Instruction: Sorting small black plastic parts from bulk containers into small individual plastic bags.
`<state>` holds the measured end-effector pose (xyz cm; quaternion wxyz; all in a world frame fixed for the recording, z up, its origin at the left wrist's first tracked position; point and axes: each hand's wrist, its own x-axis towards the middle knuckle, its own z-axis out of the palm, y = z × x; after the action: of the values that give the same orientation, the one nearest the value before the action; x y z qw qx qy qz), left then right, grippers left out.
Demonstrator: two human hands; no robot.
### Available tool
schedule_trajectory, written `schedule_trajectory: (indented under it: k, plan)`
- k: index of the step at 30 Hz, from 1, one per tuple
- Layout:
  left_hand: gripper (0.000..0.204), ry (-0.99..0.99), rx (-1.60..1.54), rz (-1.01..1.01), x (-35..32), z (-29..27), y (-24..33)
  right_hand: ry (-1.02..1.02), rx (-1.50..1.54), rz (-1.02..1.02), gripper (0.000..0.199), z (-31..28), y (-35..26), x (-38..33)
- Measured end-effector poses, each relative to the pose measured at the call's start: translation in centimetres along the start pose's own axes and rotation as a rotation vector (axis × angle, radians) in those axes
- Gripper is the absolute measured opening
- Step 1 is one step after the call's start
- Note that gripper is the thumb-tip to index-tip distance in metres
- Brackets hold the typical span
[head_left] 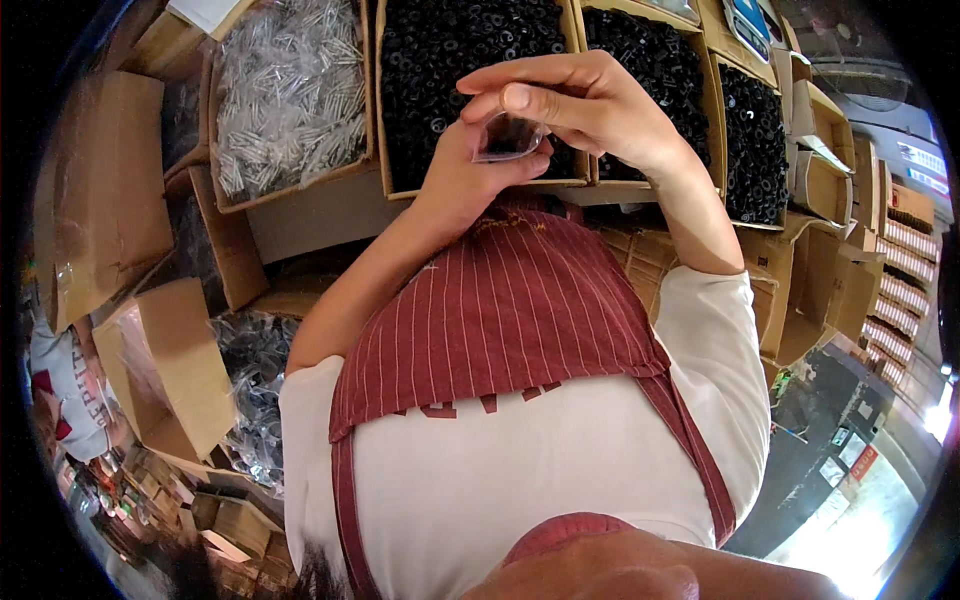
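Note:
My left hand (462,185) is wrapped round a small clear plastic bag (507,152), whose wide end faces me. Something dark shows in or through the bag; I cannot make out which. Just above it, my right hand (595,105) arches over with index finger stretched left and thumb apart from the lower fingers. No object shows in that right hand, though its fingertips partly overlap the left hand. Both hands are over a cardboard box of small black ring-shaped parts (450,60).
To the left stands a box of small clear bags holding silvery pieces (290,100). More black parts fill boxes to the right (650,75) and far right (750,150). Cardboard boxes (110,190) crowd the left side. A person in a grey shirt (70,385) is at far left.

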<state>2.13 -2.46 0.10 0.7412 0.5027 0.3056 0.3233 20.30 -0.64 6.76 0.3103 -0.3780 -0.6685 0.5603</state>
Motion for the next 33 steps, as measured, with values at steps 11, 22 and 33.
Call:
schedule_trajectory:
  k: [11,22,33]
  plan:
    - [0.035,0.059,-0.029,0.088,0.0,0.3,0.1,0.071,-0.226,-0.324,0.033,0.6,1.9,0.4]
    - [0.035,-0.065,0.004,0.049,0.0,0.4,-0.4,0.045,0.173,-0.197,0.046,2.0,-0.6,0.0]
    - [0.035,0.031,0.392,0.486,0.4,-0.6,0.5,0.683,-0.715,-0.19,0.038,-9.3,-3.0,-2.1]
